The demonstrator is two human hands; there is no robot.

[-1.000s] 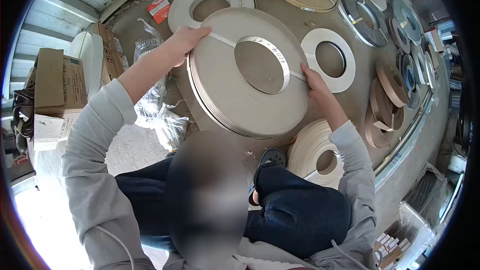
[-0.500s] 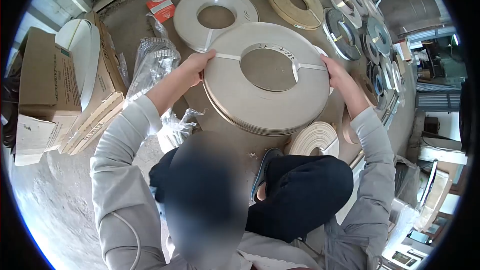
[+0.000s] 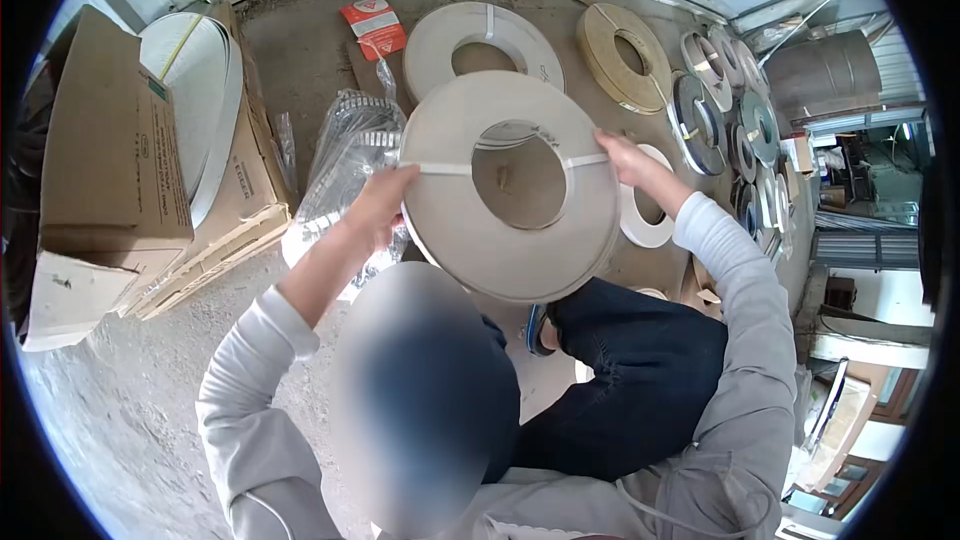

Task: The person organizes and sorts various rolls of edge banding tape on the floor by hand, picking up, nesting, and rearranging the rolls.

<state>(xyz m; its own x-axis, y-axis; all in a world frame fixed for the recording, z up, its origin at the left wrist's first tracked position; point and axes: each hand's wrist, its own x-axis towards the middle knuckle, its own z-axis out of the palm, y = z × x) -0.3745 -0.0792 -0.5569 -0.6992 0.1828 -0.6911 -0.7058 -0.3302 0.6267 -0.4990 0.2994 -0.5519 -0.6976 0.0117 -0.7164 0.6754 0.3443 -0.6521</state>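
Observation:
Both my hands hold a wide beige-grey roll of edge banding [image 3: 520,265] above the floor, its flat face tilted up towards me. White straps cross the ring on its left and right, and faint dark writing shows by the central hole. My left hand [image 3: 378,208] is closed on the left rim at the strap. Closed on the right rim is my right hand [image 3: 632,158], its fingers partly hidden beneath. Behind the held roll, a pale strapped roll [image 3: 435,45] lies on the floor. A narrow white ring [image 3: 645,233] lies below my right forearm.
Cardboard boxes [image 3: 110,150] with a white coil [image 3: 180,70] stand at left. Crumpled clear plastic [image 3: 350,150] and a red-and-white packet [image 3: 375,28] lie nearby. A tan roll [image 3: 600,50] lies farther back; several other rolls [image 3: 697,125] crowd the right side.
The held roll has come closer to my body and tilted more, its stacked lower edge now less visible. My view has shifted, and the white ring at right shows more.

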